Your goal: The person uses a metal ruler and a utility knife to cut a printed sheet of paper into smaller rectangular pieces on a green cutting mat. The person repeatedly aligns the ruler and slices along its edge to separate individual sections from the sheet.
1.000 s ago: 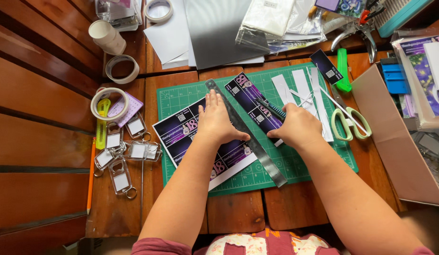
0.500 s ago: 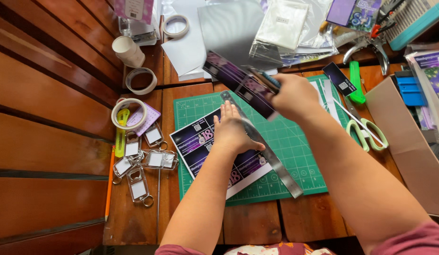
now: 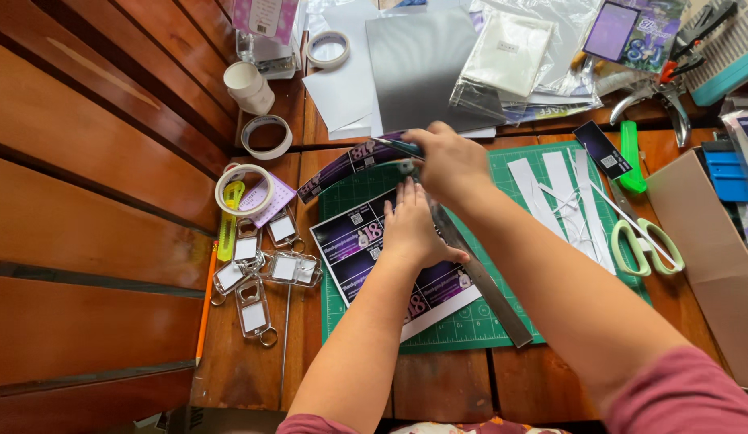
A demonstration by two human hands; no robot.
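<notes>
My left hand point(image 3: 411, 233) lies flat, fingers together, on the printed purple sheet point(image 3: 366, 257), which sits on the green cutting mat point(image 3: 470, 321) near the middle of the table point(image 3: 108, 241). I press down so the sheet cannot slide on the mat, and my fingertips touch the steel ruler point(image 3: 482, 281) that runs slantwise toward the mat's near edge, keeping its straight side against the sheet.

My right hand point(image 3: 450, 161) is raised over the mat's far edge, closed in a pinch on a long cut strip point(image 3: 350, 165) of the same purple print. The strip bows out to the left, toward the far left corner of the mat, held clear of the sheet so it does not cover what lies under the ruler. I think a slim blade handle shows by my fingers, but I cannot tell for sure.

White paper strips point(image 3: 551, 193) lie on the right part of the mat, with green-handled scissors point(image 3: 643, 241) at its right edge. Clear key tags point(image 3: 257, 273) and rolls of tape point(image 3: 243, 191) sit off the mat's left side, within reach.
</notes>
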